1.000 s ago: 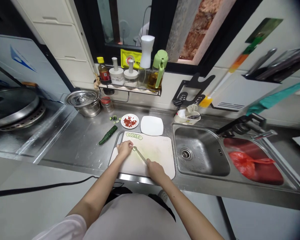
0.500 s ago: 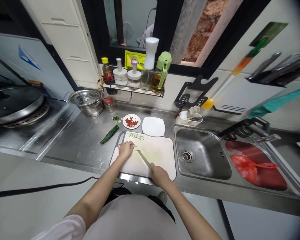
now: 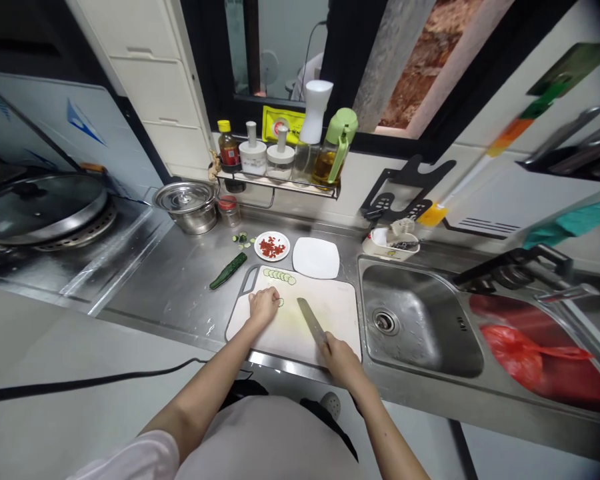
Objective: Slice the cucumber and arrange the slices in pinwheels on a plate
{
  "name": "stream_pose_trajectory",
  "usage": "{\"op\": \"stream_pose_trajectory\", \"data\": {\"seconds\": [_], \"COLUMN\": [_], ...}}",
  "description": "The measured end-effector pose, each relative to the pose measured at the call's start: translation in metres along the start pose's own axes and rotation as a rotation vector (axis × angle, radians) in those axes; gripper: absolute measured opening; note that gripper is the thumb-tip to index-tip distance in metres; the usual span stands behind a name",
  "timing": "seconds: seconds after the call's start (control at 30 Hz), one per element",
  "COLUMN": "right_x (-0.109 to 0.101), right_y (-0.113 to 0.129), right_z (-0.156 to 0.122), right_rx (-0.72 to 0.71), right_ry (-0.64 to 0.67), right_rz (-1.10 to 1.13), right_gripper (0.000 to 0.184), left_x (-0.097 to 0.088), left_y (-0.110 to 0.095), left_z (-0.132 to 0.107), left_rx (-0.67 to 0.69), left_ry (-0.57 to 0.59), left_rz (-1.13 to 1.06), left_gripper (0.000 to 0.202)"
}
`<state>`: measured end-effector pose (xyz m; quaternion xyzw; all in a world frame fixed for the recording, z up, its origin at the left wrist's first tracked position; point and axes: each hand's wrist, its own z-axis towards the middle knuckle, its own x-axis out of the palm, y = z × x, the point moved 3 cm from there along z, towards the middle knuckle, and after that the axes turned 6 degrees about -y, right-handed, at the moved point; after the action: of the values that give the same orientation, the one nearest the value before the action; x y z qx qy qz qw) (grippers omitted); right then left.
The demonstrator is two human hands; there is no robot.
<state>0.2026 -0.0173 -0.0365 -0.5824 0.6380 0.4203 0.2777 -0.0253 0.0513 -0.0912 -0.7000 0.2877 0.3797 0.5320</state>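
My left hand [image 3: 265, 305] rests on the white cutting board [image 3: 325, 300] with its fingers curled together, a thin cucumber slice [image 3: 281, 303] at the fingertips. In my right hand [image 3: 341, 357] is the handle of a kitchen knife [image 3: 311, 319]. Its blade lies low over the board and points up and left, apart from the slice. A row of overlapping cucumber slices [image 3: 279, 275] lies along the board's far edge. Left of the board, on the steel counter, is a piece of dark green cucumber [image 3: 229, 271].
Behind the board stand a plate of chopped red pieces [image 3: 271, 248] and a square white plate [image 3: 316, 259]. Cucumber scraps [image 3: 241, 238] lie nearby. A steel sink [image 3: 420, 317] borders the board's right side. A lidded pot [image 3: 193, 208] and a covered pan [image 3: 45, 207] stand left.
My right hand has drawn the knife to the right, away from the cucumber slice. My left hand stays by the slice at the board's left side. The view has shifted slightly.
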Motion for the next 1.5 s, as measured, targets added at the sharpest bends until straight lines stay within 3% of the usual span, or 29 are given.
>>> {"op": "stream_pose_trajectory", "data": {"seconds": [0.4,0.8,1.2,1.33,1.5], "right_x": [-0.001,0.000,-0.002,-0.001,-0.001], "right_y": [-0.014,-0.020,-0.018,-0.018,-0.015], "right_z": [0.010,0.017,0.016,0.016,0.014], "right_rx": [0.030,0.051,0.048,0.049,0.070], "right_ry": [-0.050,-0.048,-0.050,-0.045,-0.029], "right_rz": [-0.006,-0.005,-0.005,0.021,0.035], "right_gripper": [0.025,0.023,0.023,0.024,0.027], "left_x": [-0.018,-0.020,-0.020,-0.019,-0.007], "left_y": [0.027,0.029,0.027,0.017,-0.015], "left_z": [0.033,0.034,0.030,0.030,0.037], "left_rx": [-0.216,-0.169,-0.169,-0.107,0.070], "left_ry": [-0.197,-0.247,-0.266,-0.276,-0.200], "left_rz": [-0.037,0.124,0.153,0.106,0.087], "left_gripper": [0.020,0.024,0.029,0.030,0.031]}}
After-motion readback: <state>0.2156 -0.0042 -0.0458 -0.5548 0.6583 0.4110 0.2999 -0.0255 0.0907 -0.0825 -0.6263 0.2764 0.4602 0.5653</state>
